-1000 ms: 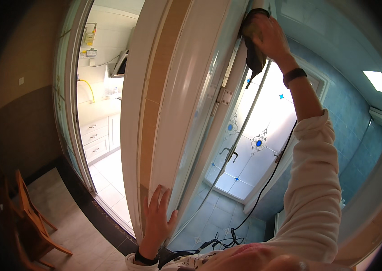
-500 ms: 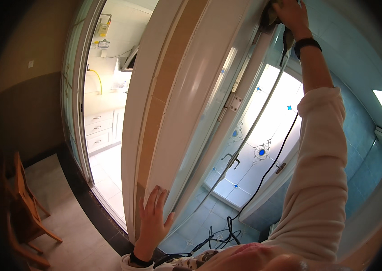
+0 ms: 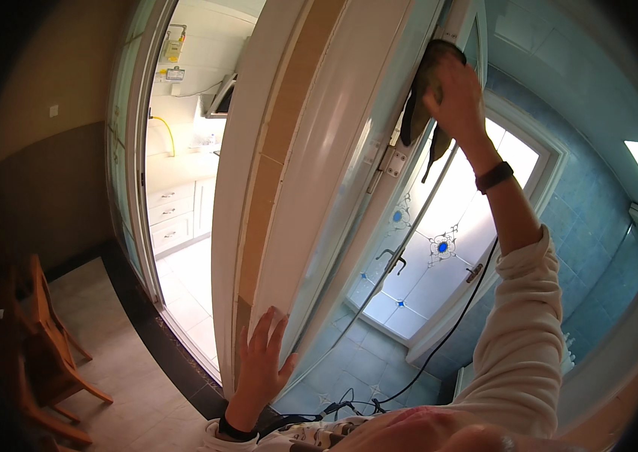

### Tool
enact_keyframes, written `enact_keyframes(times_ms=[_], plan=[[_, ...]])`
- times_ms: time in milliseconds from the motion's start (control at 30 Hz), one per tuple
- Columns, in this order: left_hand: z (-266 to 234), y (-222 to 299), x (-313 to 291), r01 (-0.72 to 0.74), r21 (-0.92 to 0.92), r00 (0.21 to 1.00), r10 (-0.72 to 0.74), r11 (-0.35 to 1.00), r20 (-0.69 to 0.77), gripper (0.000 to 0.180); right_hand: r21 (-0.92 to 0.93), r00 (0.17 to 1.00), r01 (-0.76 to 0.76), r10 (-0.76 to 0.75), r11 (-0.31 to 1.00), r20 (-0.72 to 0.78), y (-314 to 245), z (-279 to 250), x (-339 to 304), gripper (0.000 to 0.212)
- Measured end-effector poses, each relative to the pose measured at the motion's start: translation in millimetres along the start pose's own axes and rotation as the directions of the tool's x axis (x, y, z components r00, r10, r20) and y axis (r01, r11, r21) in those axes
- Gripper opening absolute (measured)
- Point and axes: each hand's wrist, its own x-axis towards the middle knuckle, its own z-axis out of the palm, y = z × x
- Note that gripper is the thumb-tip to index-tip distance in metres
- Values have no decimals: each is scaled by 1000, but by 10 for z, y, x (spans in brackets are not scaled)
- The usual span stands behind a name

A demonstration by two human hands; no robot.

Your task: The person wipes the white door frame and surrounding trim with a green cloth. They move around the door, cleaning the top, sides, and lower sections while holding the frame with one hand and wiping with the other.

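My right hand (image 3: 458,102) is raised high and closed on a dark cloth (image 3: 422,113), pressing it against the hinge side of the white door frame (image 3: 326,120). Loose ends of the cloth hang below my fingers, just above a metal hinge (image 3: 393,162). Low on the same frame, my left hand (image 3: 261,369) rests with its fingers spread and holds nothing. Beside the frame stands an open door seen nearly edge-on, with a lever handle (image 3: 392,261).
Beyond the doorway is a frosted glass door (image 3: 428,226) with blue floral ornaments. A black cable (image 3: 439,346) trails down to the tiled floor. To the left are a bright kitchen with white drawers (image 3: 168,215) and a wooden chair (image 3: 59,339).
My right hand has come down along the frame with the cloth, from near the top edge to just above the hinge. My left hand stays on the frame.
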Motion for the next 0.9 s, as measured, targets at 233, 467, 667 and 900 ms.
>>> enact_keyframes(times_ms=[233, 467, 667, 900], plan=[[-106, -17, -90, 9, 34, 998, -11, 999, 67, 73, 15, 994, -9, 7, 1000, 108, -594, -102, -613, 45], [-164, -116, -259, 16, 146, 996, -29, 989, 86, 68, 44, 981, -19, 10, 999, 192, -1021, -233, -982, 46], [-205, -131, -334, 25, 165, 995, -40, 986, 88, 68, -3, 959, 9, -7, 1000, 284, -674, -151, -799, 50], [-120, -81, -284, 31, 137, 994, -44, 990, 97, 67, -138, 998, 13, -4, 990, 63, 119, 252, -278, 52]])
